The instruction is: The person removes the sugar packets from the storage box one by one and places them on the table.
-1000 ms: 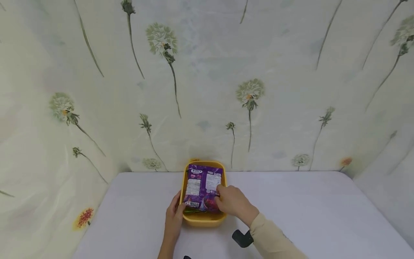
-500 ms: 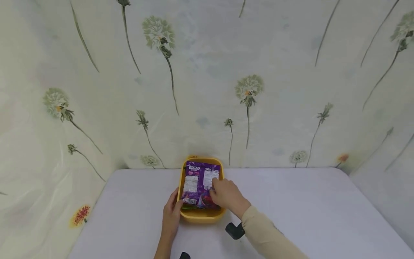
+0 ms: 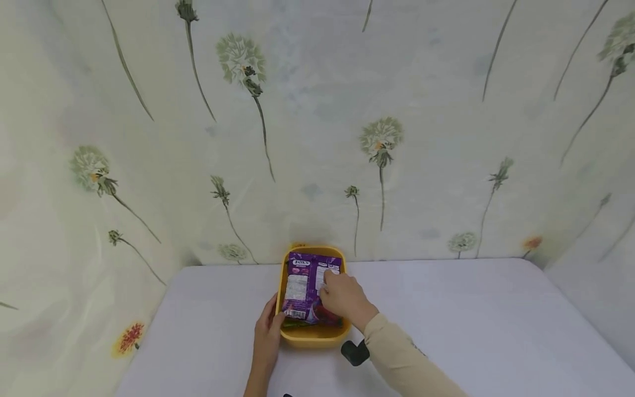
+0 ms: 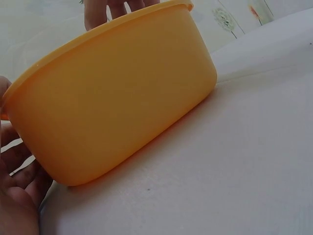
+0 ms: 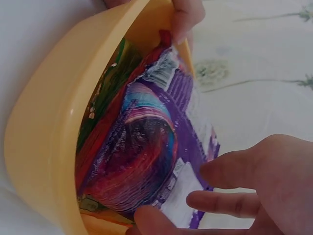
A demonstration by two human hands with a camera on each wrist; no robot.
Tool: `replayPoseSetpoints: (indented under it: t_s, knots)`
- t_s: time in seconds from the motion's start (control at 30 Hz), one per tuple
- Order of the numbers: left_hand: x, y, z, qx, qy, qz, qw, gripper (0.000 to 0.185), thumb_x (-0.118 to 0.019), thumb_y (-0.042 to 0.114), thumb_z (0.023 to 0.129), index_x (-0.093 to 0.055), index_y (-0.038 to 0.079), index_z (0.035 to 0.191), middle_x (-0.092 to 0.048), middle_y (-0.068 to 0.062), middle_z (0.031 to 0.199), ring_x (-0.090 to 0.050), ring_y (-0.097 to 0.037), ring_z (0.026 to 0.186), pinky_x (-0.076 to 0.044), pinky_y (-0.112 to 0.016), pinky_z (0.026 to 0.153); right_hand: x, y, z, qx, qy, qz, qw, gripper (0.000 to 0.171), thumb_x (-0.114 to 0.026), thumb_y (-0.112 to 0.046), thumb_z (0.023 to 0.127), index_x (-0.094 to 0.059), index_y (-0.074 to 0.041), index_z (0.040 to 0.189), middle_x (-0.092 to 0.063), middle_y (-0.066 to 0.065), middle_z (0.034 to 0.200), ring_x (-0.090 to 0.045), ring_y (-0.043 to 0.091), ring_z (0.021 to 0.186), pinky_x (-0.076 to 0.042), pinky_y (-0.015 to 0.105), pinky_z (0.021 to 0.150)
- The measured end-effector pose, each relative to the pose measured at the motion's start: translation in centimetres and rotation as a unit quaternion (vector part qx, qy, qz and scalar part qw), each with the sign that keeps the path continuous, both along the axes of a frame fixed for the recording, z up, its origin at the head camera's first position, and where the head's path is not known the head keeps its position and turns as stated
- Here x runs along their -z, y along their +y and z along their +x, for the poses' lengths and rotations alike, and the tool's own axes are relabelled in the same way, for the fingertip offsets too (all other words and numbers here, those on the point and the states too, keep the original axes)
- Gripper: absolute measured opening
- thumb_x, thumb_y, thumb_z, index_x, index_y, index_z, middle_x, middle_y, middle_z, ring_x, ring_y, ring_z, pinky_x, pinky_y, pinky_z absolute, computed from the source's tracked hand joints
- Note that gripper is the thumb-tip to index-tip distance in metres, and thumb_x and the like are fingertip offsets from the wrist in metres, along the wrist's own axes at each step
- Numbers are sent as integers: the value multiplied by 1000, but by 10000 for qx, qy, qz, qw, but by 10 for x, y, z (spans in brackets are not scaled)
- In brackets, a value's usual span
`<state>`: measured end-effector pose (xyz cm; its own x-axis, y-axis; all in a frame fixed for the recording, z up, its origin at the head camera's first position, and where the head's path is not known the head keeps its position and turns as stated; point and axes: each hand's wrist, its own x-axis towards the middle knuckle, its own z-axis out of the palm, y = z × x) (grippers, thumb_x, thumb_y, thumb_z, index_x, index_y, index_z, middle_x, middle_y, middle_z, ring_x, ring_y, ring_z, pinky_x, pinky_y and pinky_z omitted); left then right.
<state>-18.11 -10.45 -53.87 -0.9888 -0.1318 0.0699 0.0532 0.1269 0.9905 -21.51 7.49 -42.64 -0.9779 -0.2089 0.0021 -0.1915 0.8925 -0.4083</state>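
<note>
A yellow plastic tub (image 3: 310,343) stands at the back edge of the white table. My left hand (image 3: 267,333) holds its left side, thumb at the rim and fingers along the outer wall, as the left wrist view also shows. In the tub lies a purple candy bag (image 3: 299,286) with FOX'S lettering, its back side up. My right hand (image 3: 345,298) is over the right part of this bag, with fingers spread and touching its surface in the right wrist view. Below the purple bag, a green packet (image 5: 110,81) shows at the tub's near end.
A white-covered table (image 3: 446,320) surrounds the tub. Right behind it rises a curtain (image 3: 307,138) printed with dandelions. A black piece of gear (image 3: 355,353) hangs under my right wrist.
My right hand has shifted left from the purple bag's right edge, farther over the bag. The left hand keeps its hold on the tub. The head view has wobbled slightly.
</note>
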Motion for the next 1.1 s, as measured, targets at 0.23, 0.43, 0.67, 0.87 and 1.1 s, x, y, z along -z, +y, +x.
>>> replayPoseSetpoints:
  t_s: [0.23, 0.43, 0.67, 0.87, 1.1]
  knots:
    - [5, 4, -4, -51, 10, -38, 10000, 46, -48, 17, 96, -42, 17, 142, -44, -5, 146, -41, -21, 135, -37, -37, 108, 5, 7, -4, 71, -509, -398, 9979, 14, -59, -19, 87, -53, -6, 86, -54, 5, 67, -53, 15, 50, -48, 25, 46]
    - [2, 2, -9, 37, 159, -13, 9999, 46, -47, 18, 96, -42, 20, 142, -44, -3, 146, -40, -20, 137, -35, -36, 110, 6, 11, -9, 18, -625, -788, 9949, 14, -59, -17, 87, -54, -6, 93, -56, 6, 72, -53, 16, 55, -46, 26, 48]
    - [1, 2, -10, -20, 149, -77, 9999, 46, -48, 17, 96, -43, 19, 141, -45, -3, 145, -41, -19, 136, -36, -36, 109, 13, 15, -12, 181, -907, -1330, 9868, 21, -60, -20, 89, -55, -8, 105, -63, 9, 83, -56, 16, 54, -48, 27, 50]
    - [0, 1, -10, -81, 150, -139, 9998, 47, -48, 19, 95, -43, 20, 141, -44, -2, 146, -40, -21, 137, -35, -38, 110, 17, 14, -10, 257, -563, -1544, 9861, 28, -62, -23, 89, -57, -8, 111, -63, 11, 102, -58, 17, 64, -53, 32, 61]
    - [4, 2, -4, -114, 19, -118, 9999, 47, -47, 15, 95, -42, 17, 142, -43, -3, 147, -39, -22, 137, -35, -38, 110, 30, 17, -3, 162, -168, -1809, 9832, 28, -63, -22, 89, -59, -12, 114, -61, 6, 102, -52, 17, 82, -50, 34, 73]
